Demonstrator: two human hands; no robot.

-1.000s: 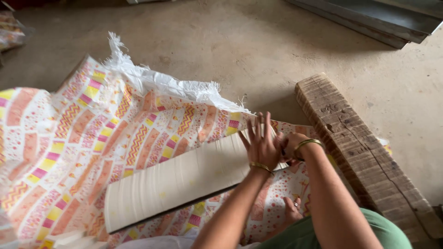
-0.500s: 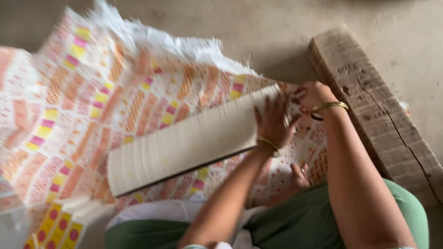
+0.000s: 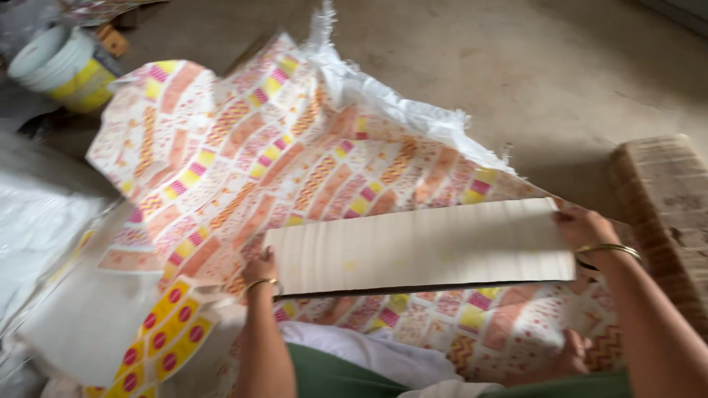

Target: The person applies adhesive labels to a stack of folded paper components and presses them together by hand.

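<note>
A long cream-white stack of flat sheets (image 3: 420, 247) lies across a woven sack sheet (image 3: 251, 140) printed with orange, yellow and pink patterns. My left hand (image 3: 259, 267) grips the stack's left end, with a gold bangle on the wrist. At the stack's right end my right hand (image 3: 581, 225), also wearing a bangle, holds it. The stack is held level above the sheet, in front of my green-clothed lap (image 3: 346, 376).
A long brown bundle of flat stock (image 3: 664, 199) lies on the concrete floor (image 3: 531, 81) at the right. A white and yellow bucket (image 3: 63, 66) stands at the top left. White plastic sheeting (image 3: 37, 221) covers the left side.
My left hand has left the right end of the stack and slid to its left end. The view has swung left, so the bucket now shows.
</note>
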